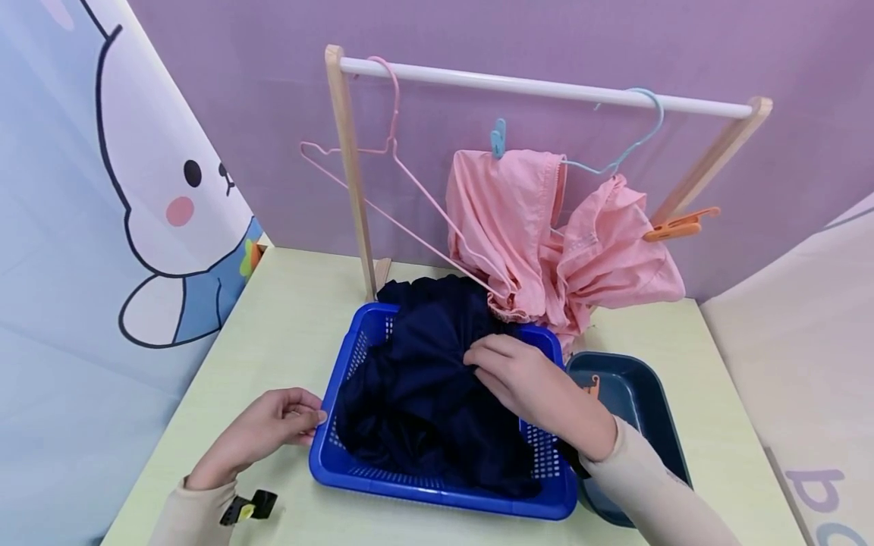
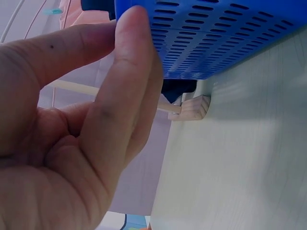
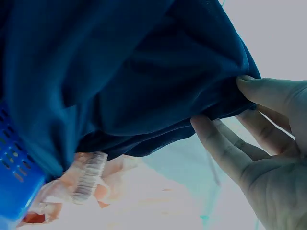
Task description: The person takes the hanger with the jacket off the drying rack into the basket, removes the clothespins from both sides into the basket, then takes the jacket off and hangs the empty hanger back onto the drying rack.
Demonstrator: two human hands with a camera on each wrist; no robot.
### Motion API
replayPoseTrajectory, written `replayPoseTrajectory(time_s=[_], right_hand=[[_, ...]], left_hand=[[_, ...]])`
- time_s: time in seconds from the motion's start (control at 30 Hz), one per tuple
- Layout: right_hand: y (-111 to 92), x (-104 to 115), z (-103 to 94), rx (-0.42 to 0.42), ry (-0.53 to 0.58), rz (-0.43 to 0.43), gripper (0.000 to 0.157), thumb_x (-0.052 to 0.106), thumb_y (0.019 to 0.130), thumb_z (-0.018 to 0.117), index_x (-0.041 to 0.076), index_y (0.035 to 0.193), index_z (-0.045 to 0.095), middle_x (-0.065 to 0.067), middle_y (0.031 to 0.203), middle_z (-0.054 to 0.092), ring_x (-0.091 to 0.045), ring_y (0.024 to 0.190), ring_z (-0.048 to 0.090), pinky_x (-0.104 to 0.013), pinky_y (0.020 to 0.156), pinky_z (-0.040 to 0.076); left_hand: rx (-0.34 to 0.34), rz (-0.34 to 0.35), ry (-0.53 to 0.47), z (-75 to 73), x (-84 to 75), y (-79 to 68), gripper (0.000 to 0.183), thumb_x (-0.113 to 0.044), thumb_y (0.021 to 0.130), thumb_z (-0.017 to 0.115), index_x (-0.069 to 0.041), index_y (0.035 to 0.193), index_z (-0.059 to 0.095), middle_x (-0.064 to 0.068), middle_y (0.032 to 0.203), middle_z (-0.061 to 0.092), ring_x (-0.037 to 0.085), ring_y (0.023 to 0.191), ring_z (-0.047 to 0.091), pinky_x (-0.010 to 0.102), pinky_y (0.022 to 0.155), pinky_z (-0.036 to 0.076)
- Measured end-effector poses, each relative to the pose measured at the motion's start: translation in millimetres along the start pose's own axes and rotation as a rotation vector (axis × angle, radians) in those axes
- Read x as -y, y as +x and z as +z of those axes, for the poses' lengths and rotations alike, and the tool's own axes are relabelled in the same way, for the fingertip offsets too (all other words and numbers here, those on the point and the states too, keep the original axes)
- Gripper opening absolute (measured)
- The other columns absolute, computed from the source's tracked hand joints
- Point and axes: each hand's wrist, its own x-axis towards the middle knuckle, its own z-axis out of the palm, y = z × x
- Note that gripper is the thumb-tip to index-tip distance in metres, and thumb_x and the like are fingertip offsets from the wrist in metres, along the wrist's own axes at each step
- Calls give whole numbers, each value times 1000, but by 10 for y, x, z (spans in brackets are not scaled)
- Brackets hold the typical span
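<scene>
Okay, right hand (image 1: pixel 522 379) pinches navy fabric garment (image 1: pixel 437 402), thumb against fingers; bulk lies left and nearward, long axis far-to-near in blue perforated plastic basket (image 1: pixel 444 500). Left hand (image 1: pixel 269 428) pinches its left rim. 1 pink cloth garment (image 1: pixel 505 205) hangs just beyond, crowding the far side.

Navy cloth (image 1: pixel 426 409) — crumpled, pinched up at one fold, spilling over far rim of upright blue perforated basket (image 1: pixel 437 498).

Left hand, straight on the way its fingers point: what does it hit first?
First the blue basket: the left hand seems to pinch its rim; beyond that lies the dark cloth, though depth is unclear.
</scene>
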Motion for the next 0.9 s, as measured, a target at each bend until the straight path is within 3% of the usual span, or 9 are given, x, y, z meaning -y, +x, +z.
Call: replayPoseTrajectory(time_s=[0.07,0.17,0.23,0.33,0.47,0.6,0.67,0.73,0.9], right_hand=[[-31,61,-50,-6,11,-15,24,-1,86,75,5,108,70,-5,109,66,-19,100,65,-34,88,56],[-87,138,-108,-12,41,-50,13,6,97,66,6,108,70,-5,110,65,-19,101,65,-33,89,56],[-129,190,-126,-5,61,-76,13,11,101,60,6,108,70,-4,111,65,-19,102,65,-32,90,55],[-194,247,-102,48,90,-98,10,7,97,65,8,106,70,-3,110,64,-16,101,64,-28,89,55],[-252,245,17,246,91,-63,22,-1,84,77,10,101,71,-2,109,62,-12,96,64,-23,83,55],[-258,139,210,520,72,20,11,3,90,71,12,97,73,-5,109,61,-11,90,61,-22,78,55],[-251,54,319,605,83,36,11,3,91,69,13,91,73,-3,102,60,-9,83,59,-20,73,53],[-234,-45,414,642,107,20,13,0,88,69,12,84,71,0,90,57,-8,75,55,-17,67,49],[-153,-261,575,620,198,-69,22,-8,74,71,9,65,61,5,68,46,-6,59,44,-13,54,35]], left_hand=[[1,1,0,4,3,3,24,-7,99,59,13,112,58,14,95,70,27,85,69,41,74,60],[4,4,4,9,5,9,23,-7,100,59,13,112,58,14,95,70,27,85,69,41,74,60],[5,5,10,11,2,13,24,-7,100,59,13,112,58,14,96,70,27,85,69,42,74,60],[4,0,20,11,-6,18,24,-8,100,60,12,112,58,13,96,70,27,85,69,43,75,60],[1,-17,28,4,-14,25,25,-10,100,60,12,113,59,13,96,70,27,85,69,42,75,60],[-3,-25,33,-8,-18,30,27,-11,100,61,11,114,59,13,96,69,27,86,69,40,74,60],[-5,-27,35,-11,-21,34,27,-12,100,62,11,114,59,13,96,69,27,86,69,39,74,60],[-4,-30,35,-14,-24,35,27,-12,100,62,11,115,59,13,97,69,27,86,69,39,73,60],[2,-27,53,-9,-32,41,30,-13,98,65,11,114,59,13,97,69,27,86,69,37,73,60]])
